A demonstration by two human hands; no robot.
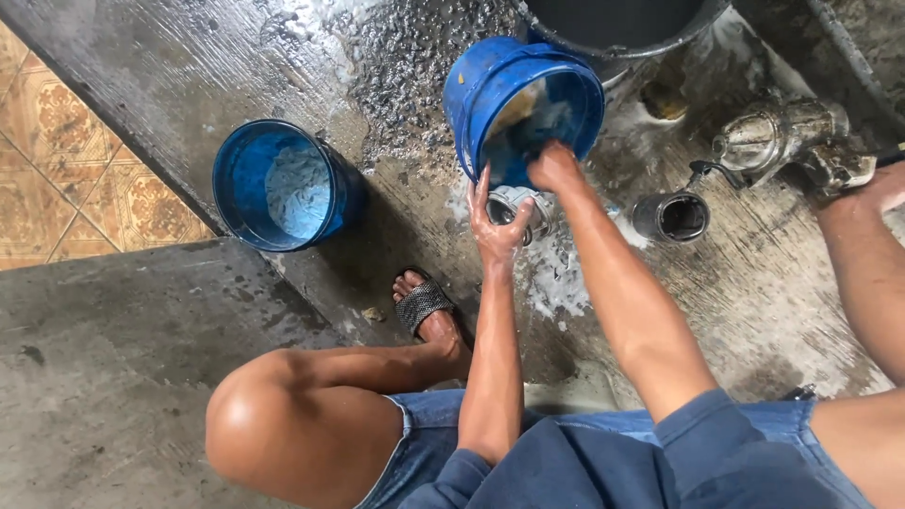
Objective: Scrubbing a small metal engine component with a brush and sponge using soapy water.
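left hand [494,219]: fingers spread, steadying the tilted blue bucket [523,104] at its rim
right hand [554,166]: inside that bucket, grip hard to tell

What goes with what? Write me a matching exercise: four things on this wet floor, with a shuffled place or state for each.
1. blue plastic bucket nearest the hands
2. blue plastic bucket on the left
3. small steel cylindrical cup
4. shiny steel kettle

a. lies on its side, open mouth showing
b. stands upright, foamy water inside
c. tipped over, right hand reaching into it
d. farthest right on the wet concrete floor

Pairs: 1-c, 2-b, 3-a, 4-d
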